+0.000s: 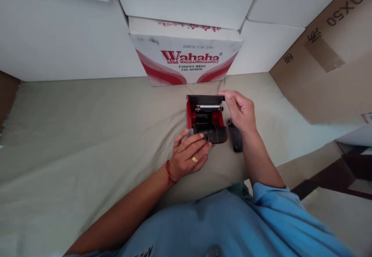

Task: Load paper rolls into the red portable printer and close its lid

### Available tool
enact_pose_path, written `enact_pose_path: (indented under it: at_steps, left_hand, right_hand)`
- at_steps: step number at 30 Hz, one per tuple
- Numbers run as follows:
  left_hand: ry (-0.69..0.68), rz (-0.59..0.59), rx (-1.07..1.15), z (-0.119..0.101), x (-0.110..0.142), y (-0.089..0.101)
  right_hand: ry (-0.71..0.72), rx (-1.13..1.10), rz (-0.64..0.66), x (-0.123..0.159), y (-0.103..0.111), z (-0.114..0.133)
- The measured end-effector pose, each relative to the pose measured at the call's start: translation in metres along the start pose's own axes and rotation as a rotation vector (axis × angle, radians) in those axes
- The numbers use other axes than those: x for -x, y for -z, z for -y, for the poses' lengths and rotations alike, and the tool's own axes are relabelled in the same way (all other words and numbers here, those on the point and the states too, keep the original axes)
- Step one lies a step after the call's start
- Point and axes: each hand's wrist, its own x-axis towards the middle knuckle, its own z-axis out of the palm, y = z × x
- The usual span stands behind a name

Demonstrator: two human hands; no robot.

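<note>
A small red and black label printer (190,113) stands on the cloth in front of me with its lid raised. A silvery roller shows under the lid, and the inner bay is dark. My left hand (190,152), with a ring and a red cord at the wrist, grips the printer's front left corner, fingers over the black front panel. At the upper right, my right hand (241,112) pinches the edge of the raised black lid (205,99) between thumb and fingers. Beside the printer, a black roll-like object (236,139) lies partly hidden behind my right wrist.
A pale green cloth (87,133) covers the surface. Behind the printer stands a Wahaha water carton (192,61), with white boxes (72,32) around and above it. A large brown carton (328,63) borders the right side.
</note>
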Motion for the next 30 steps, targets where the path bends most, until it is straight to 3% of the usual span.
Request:
enact_pose_path:
  at_steps: [3, 7, 11, 16, 20, 24, 30]
  left_hand:
    - [-0.073, -0.034, -0.103, -0.002, -0.003, 0.003]
    - [-0.121, -0.058, -0.162, -0.003, -0.007, 0.004]
    - [-0.104, -0.051, -0.117, -0.004, -0.008, 0.004]
    - [-0.036, -0.073, -0.048, -0.002, -0.01, 0.01]
    - [0.256, -0.213, 0.025, 0.012, -0.012, 0.015]
    - [0.644, -0.256, 0.468, 0.031, -0.011, 0.008]
    - [0.84, -0.187, 0.918, 0.045, -0.012, 0.001]
  right_hand:
    - [0.072, -0.046, 0.061, 0.028, 0.006, -0.002]
    - [0.063, 0.001, 0.199, 0.056, 0.006, -0.004]
    - [0.047, 0.019, 0.198, 0.064, 0.006, 0.004]
    - [0.08, 0.102, 0.288, 0.069, 0.006, 0.009]
    - [0.107, 0.101, 0.311, 0.073, 0.004, 0.003]
    - [0.102, 0.087, 0.312, 0.073, 0.004, 0.001]
    - [0.1, 0.051, 0.289, 0.076, 0.002, 0.002]
